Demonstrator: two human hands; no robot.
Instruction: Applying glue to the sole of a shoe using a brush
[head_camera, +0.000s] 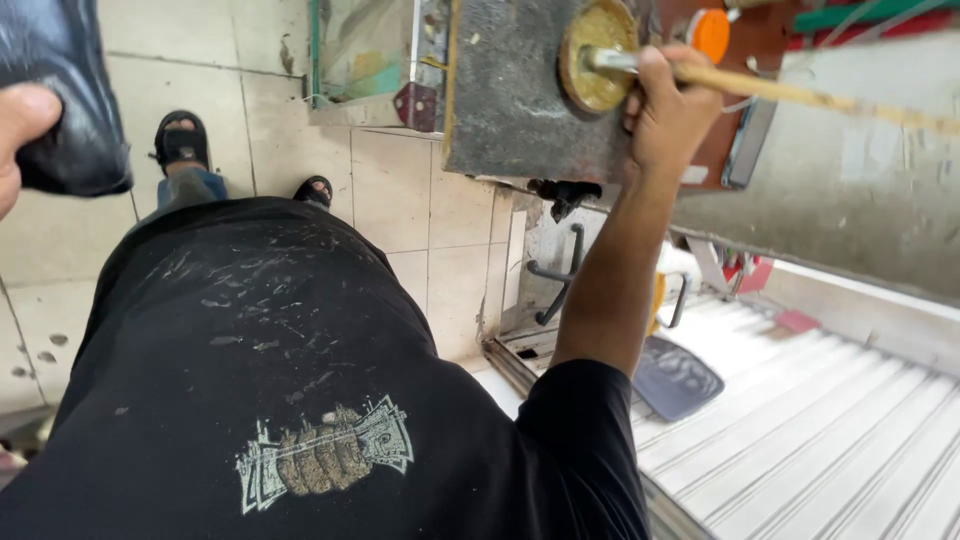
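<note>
The right hand (668, 110) is closing around a wooden handle (800, 95) whose metal end is meeting a round brass-coloured disc (597, 52); the disc is sitting at the upper right corner of a grey stone slab (510, 100); the left hand (18, 135) is gripping a dark, shiny sheet (65, 95), its thumb pressing on it, at the far left; sandalled feet are standing on the tiled floor (400, 190) below; a ribbed metal shutter (820, 430) is lying at the lower right.
</note>
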